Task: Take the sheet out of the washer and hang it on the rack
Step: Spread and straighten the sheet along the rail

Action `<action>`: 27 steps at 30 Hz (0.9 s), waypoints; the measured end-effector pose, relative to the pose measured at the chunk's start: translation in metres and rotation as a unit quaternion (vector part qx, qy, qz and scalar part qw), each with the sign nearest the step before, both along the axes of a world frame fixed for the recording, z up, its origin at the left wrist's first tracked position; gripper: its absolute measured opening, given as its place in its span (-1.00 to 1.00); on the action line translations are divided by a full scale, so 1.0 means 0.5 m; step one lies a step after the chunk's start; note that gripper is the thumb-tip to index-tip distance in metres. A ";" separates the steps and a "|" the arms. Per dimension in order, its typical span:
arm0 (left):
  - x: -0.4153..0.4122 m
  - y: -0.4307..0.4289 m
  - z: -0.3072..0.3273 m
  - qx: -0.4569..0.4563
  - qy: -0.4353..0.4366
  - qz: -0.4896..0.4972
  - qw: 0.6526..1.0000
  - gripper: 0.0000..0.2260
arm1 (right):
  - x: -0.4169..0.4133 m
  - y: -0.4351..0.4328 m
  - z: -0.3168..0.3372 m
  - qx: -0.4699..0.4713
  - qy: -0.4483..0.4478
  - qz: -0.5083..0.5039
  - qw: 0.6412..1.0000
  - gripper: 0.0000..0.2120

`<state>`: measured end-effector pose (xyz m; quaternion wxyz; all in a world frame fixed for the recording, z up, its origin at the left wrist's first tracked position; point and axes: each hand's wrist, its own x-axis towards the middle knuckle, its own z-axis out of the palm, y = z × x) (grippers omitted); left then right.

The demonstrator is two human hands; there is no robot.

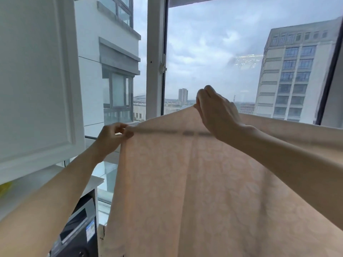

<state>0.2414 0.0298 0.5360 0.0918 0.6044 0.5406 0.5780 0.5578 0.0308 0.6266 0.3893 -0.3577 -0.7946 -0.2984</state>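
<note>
I note the left hand (111,135) and right hand (215,112) each pinching the sheet (194,182) at its top edge. The sticker (90,231) on the washer (78,232) is unreadable.

Sticker (90,231) on washer (78,236) too blurred; no legible text.

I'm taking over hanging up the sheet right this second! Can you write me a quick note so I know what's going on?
Left hand: pinching the sheet's top edge at its left end.
Right hand: pinching the same edge, higher up.
Sheet: out of the washer, held up by the window, hanging down in front of you.
Rack: a dark bar seems to show through the cloth.
Left to do: settle the sheet over the bar, then let go.
</note>
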 end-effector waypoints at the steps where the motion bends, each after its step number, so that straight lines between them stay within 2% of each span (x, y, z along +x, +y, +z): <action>1: -0.006 0.000 0.002 0.000 -0.009 -0.009 1.000 -0.72 | -0.003 0.000 0.003 0.003 0.000 -0.002 1.000 -0.85; 5: -0.039 -0.006 -0.001 0.007 -0.043 -0.026 0.999 -0.73 | -0.015 0.006 0.008 0.006 -0.003 -0.009 1.000 -0.86; 8: -0.063 -0.001 -0.018 0.062 -0.127 0.023 0.990 -0.86 | -0.033 0.003 -0.011 -0.002 -0.020 0.000 1.000 -0.86; 11: -0.065 0.011 -0.049 0.068 -0.153 0.062 0.984 -0.95 | -0.046 0.004 -0.052 -0.021 -0.055 0.016 0.998 -0.88; 16: -0.048 0.019 -0.107 0.032 -0.131 0.089 0.987 -0.88 | -0.041 0.000 -0.103 -0.037 -0.061 0.016 0.997 -0.90; 23: -0.052 -0.013 -0.202 -0.039 0.001 0.105 0.994 -0.85 | -0.066 -0.010 -0.163 0.030 -0.191 -0.030 0.981 -0.58; 27: -0.058 -0.037 -0.268 -0.099 0.063 0.138 0.984 -0.86 | -0.093 -0.016 -0.190 0.046 -0.227 -0.048 0.971 -0.56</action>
